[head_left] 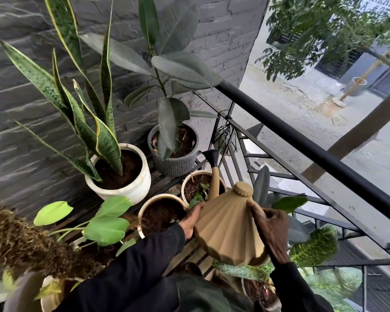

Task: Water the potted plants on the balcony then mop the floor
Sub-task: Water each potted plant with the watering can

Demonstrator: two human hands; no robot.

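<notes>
A tan ribbed watering can [227,230] is held over the pots, its black rose [213,156] tipped toward a small white pot with a little green plant [198,190]. My right hand [271,233] grips the can's handle. My left hand [193,218] presses flat against the can's left side. A white pot with a snake plant [131,185] stands at the left, a grey ribbed pot with a rubber plant [175,164] behind it, and a white pot of bare soil [160,212] lies under my left hand.
A dark brick wall [32,97] runs behind the pots. A black metal railing [302,140] edges the balcony on the right, with the street below. More leafy pots [104,224] crowd the near left and bottom right.
</notes>
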